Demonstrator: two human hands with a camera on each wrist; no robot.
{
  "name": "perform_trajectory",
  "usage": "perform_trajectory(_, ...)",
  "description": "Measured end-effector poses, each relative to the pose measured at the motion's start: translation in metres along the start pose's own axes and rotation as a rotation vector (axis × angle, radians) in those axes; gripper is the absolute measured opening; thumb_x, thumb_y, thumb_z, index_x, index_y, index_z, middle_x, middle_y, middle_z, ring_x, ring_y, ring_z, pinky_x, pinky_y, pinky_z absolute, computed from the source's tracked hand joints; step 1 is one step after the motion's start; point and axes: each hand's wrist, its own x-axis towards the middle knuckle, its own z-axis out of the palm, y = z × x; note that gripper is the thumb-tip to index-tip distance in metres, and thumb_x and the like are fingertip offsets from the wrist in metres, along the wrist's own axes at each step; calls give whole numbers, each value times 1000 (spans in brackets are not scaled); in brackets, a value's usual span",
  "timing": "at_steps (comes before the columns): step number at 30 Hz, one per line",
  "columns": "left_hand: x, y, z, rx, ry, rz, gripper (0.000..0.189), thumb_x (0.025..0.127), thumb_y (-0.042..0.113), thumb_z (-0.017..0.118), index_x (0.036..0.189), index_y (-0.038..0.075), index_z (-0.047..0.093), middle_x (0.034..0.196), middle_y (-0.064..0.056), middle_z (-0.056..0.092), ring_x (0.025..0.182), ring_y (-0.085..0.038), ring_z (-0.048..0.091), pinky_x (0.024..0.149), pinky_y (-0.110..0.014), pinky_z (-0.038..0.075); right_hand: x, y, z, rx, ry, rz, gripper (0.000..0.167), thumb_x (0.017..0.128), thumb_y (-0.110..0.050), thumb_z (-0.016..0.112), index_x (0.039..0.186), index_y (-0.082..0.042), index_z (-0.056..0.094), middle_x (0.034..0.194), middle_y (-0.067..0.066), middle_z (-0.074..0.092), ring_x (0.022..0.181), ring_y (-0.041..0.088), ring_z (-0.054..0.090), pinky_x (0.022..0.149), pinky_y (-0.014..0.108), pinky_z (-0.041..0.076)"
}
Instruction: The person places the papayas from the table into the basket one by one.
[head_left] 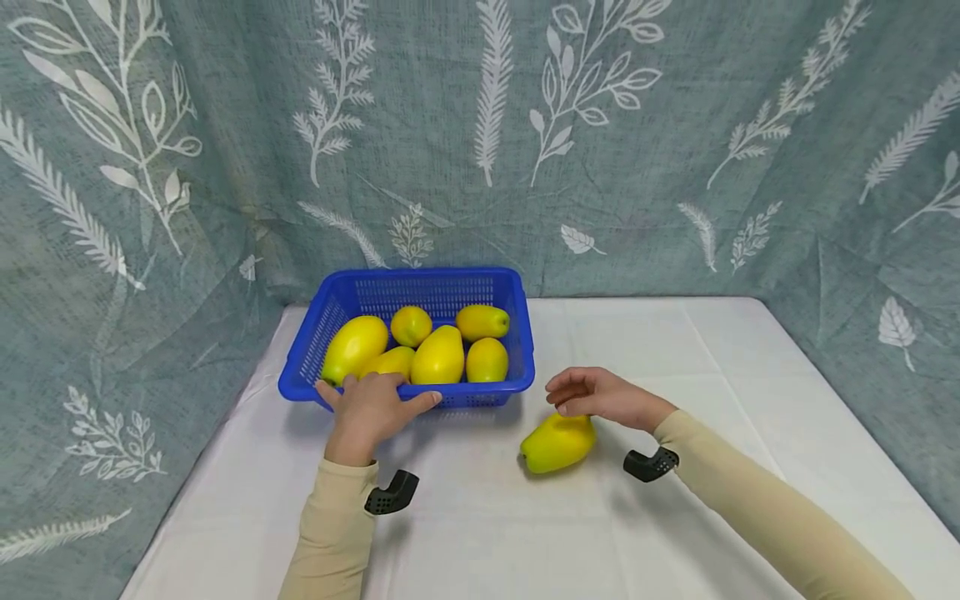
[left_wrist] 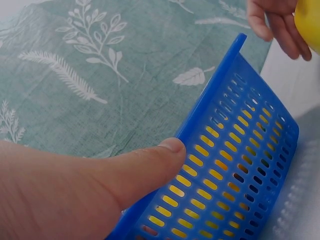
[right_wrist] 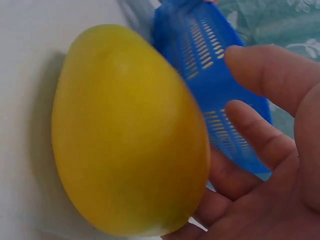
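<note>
My left hand (head_left: 370,414) grips the near rim of a blue perforated plastic basket (head_left: 517,388), fingers over the edge and thumb outside; the left wrist view shows the thumb (left_wrist: 150,167) lying along the rim. Several yellow fruits (head_left: 437,357) of different sizes lie in the basket. On the table to its right rests a large smooth yellow fruit (head_left: 557,443), oval and tapering to a greenish end. Just behind that fruit is my right hand (head_left: 603,398), its fingers loosely bent beside it; in the right wrist view they are spread past its side (right_wrist: 130,135).
A white cloth covers the table (head_left: 487,533). Behind and at both sides hangs a grey-green curtain (head_left: 420,125) with white leaf prints, close to the back of the basket. Black wrist bands (head_left: 392,493) sit on both sleeves.
</note>
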Motion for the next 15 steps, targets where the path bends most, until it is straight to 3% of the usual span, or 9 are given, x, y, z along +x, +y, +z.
perform_trajectory(3, 0, 0, 2, -5, 0, -4, 49, 90, 61, 67, 92, 12, 70, 67, -5, 54, 123, -62, 49, 106, -89, -1, 2, 0, 5, -31, -72, -4, 50, 96, -15, 67, 138, 7, 52, 139, 28, 59, 133, 40, 56, 113, 45, 47)
perform_trajectory(7, 0, 0, 3, -5, 0, -6, 50, 90, 62, 67, 92, 12, 70, 67, -5, 54, 123, -62, 49, 106, -89, -1, 0, 1, 8, -96, -120, 25, 53, 94, -14, 69, 141, 2, 52, 139, 25, 60, 132, 39, 58, 113, 50, 46)
perform_trajectory(12, 1, -1, 2, -1, 4, -7, 49, 90, 61, 67, 90, 12, 69, 67, -5, 54, 124, -64, 48, 106, -89, -1, -8, 0, 12, -186, -124, 79, 59, 93, -20, 70, 147, -7, 50, 143, 22, 58, 130, 38, 59, 111, 54, 48)
perform_trajectory(15, 1, -1, 1, -3, 2, -5, 50, 90, 61, 67, 90, 12, 69, 67, -5, 55, 123, -63, 49, 106, -89, 0, -15, -2, 17, -231, -90, 111, 59, 96, -24, 66, 151, -13, 48, 147, 23, 53, 122, 35, 61, 98, 48, 55)
